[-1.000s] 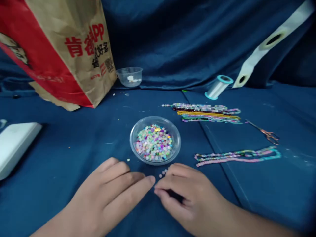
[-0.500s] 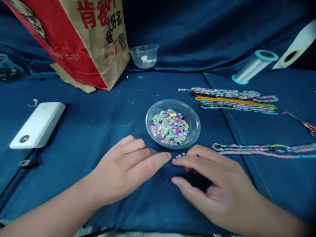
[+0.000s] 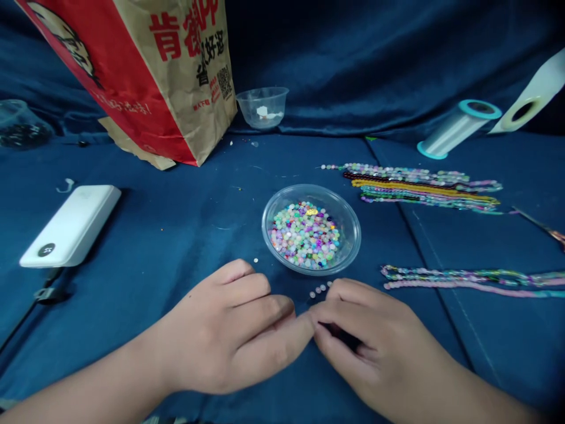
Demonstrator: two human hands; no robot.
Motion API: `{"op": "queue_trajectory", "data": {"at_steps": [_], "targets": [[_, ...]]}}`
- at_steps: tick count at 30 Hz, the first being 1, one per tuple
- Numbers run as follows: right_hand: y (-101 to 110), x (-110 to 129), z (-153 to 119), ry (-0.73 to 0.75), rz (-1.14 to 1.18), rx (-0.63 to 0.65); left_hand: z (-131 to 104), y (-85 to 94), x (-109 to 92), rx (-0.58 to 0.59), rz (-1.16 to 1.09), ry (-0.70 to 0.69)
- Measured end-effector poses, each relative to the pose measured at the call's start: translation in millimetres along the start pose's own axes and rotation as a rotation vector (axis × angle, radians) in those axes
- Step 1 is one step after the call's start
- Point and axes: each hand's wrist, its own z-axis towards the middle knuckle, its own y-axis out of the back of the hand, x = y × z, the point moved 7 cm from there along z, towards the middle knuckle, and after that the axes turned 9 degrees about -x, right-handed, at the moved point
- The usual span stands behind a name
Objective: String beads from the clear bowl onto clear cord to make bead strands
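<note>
A clear round bowl (image 3: 348, 235) holds many multicoloured beads (image 3: 304, 234) and sits just beyond my hands. My left hand (image 3: 251, 335) is closed, its thumb and forefinger reaching the fingertips of my right hand (image 3: 357, 335). My right hand is pinched, thumb against forefinger. What either hand holds is too small or hidden to make out. A short row of pale beads (image 3: 318, 291) lies on the blue cloth between the bowl and my right fingers. One small bead (image 3: 256, 260) lies left of the bowl.
Bead strands (image 3: 424, 187) and further strands (image 3: 468, 280) lie on the right, near scissors (image 3: 541, 225). Behind them are a spool (image 3: 457, 131) and a white roll (image 3: 525, 109). A paper bag (image 3: 176, 76), small tub (image 3: 263, 109) and power bank (image 3: 70, 227) stand back and left.
My hands have come together at the fingertips, and my right thumb and forefinger have closed. The view has shifted slightly, so things sit lower in it. A small bead now shows left of the bowl.
</note>
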Motion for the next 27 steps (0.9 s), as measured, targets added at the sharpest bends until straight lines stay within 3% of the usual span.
{"op": "queue_trajectory", "data": {"at_steps": [4, 8, 17, 27], "targets": [[12, 5, 1, 0.012, 0.026, -0.012, 0, -2.5, 5, 0.029, -0.004, 0.023], [20, 11, 0, 0.094, 0.022, -0.107, -1, -2.8, 8, 0.021, 0.002, 0.023], [0, 11, -3, 0.239, -0.176, -0.102, -2, -5.2, 7, 0.024, -0.038, 0.034], [7, 6, -5, 0.110, -0.045, -0.121, -5, 0.6, 13, 0.011, -0.038, 0.042]]}}
